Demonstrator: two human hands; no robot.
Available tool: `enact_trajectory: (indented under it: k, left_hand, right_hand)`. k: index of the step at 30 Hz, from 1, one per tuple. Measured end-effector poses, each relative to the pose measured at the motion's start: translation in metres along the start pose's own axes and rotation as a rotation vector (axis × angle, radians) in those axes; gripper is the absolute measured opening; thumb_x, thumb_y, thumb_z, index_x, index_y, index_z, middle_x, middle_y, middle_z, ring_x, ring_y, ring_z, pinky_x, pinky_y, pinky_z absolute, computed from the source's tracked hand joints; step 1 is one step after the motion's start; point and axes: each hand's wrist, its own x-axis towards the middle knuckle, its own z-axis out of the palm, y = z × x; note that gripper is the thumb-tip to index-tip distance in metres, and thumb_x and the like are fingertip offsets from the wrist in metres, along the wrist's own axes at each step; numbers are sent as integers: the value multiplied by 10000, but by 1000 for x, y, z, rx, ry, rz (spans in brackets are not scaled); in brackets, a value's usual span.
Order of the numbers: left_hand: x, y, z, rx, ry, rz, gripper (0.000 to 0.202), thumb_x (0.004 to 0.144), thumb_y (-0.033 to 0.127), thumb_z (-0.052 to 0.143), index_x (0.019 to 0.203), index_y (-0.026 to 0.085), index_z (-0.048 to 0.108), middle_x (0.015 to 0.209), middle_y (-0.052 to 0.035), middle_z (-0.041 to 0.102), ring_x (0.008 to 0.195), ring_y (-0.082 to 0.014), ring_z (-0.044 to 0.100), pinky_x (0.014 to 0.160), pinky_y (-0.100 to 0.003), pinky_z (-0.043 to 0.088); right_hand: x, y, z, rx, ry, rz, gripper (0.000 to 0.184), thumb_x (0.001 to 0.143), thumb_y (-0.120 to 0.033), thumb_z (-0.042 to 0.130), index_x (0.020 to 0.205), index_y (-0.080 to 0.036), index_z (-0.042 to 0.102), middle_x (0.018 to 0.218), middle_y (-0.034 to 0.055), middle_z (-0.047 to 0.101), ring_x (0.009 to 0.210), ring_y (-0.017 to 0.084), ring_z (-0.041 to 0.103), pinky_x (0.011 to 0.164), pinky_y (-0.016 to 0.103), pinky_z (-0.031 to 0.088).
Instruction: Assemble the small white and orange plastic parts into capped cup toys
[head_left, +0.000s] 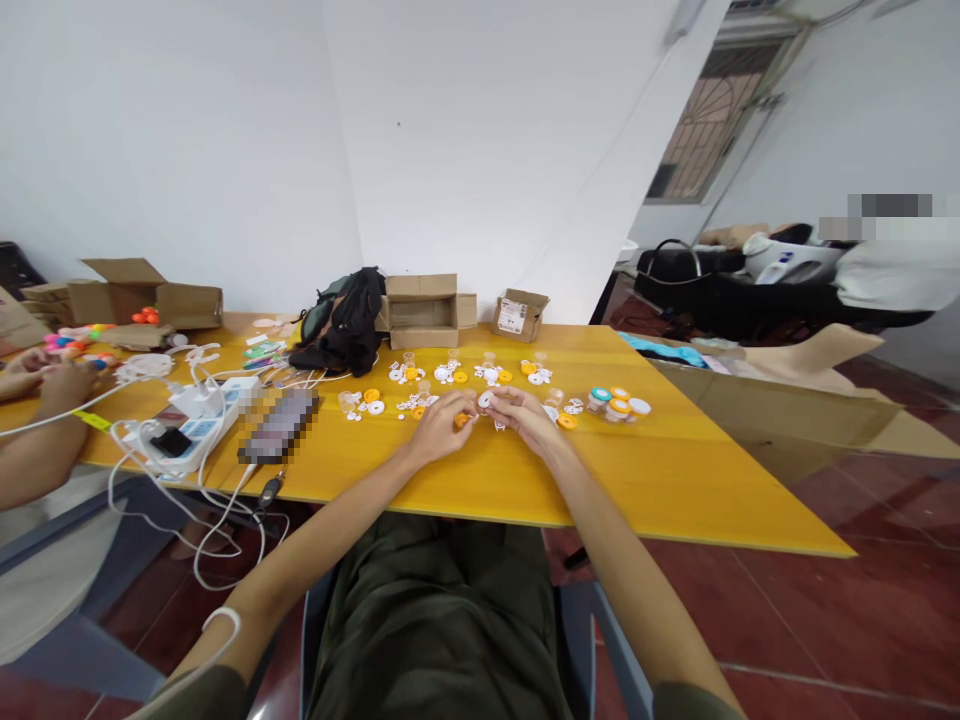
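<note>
Above the yellow table my right hand (529, 420) pinches a white plastic disc (486, 399) with a hole in its middle. My left hand (441, 428) is closed just left of it, fingertips together; what they grip is too small to make out. An orange piece (461, 421) shows at the left fingers, held or lying behind them, I cannot tell which. Around both hands lie small groups of parts: an orange ring (568, 422), a white ring (376, 408), small white cut-out pieces (574, 406) and a clear cup (346, 402).
Several lidded clear jars (618, 408) stand right of my hands. At the back are an open carton (424, 318), a small box (521, 314) and a black backpack (341, 320). A power strip (202, 425), phone (279, 425) and cables lie left. Another person's hands (56, 380) work far left.
</note>
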Motion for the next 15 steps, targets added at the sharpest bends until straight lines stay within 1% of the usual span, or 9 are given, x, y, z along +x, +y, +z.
enact_trajectory:
  k: [2,4,8,12,15]
  left_hand:
    - [-1,2,1,56,-77,55,106,901,161,570,866,233,640,922,-54,683,956,-232,658,884,-382,536]
    - [-2,3,2,108,-129,103,125,907,150,553,852,226,636,919,-64,672,970,-240,645,913,-393,524]
    - [-3,3,5,210,-199,167,141,906,128,536,841,207,633,927,-77,650,980,-248,615,894,-390,519]
    - [-4,1,7,270,-215,182,125,920,152,539,873,199,646,970,-82,648,999,-247,607,892,-391,521]
    - [-3,0,8,256,-200,177,120,933,177,543,887,202,651,991,-79,653,1002,-240,611,918,-397,523]
  right_hand:
    - [1,0,-1,22,34,1,350,533,-304,975,757,-256,711,771,-1,779,821,197,766,887,322,622]
    - [2,0,-2,27,46,4,342,540,-288,972,757,-263,708,770,-9,778,823,203,769,900,341,624]
    - [2,1,-3,25,41,13,305,586,-253,949,773,-267,709,789,-18,780,837,203,771,923,360,623]
    - [2,2,-4,41,43,25,313,578,-226,947,786,-249,715,786,-18,777,838,186,768,914,320,619]
    - [3,3,-6,42,34,33,298,591,-211,938,796,-241,725,802,-14,776,850,175,763,911,300,615]
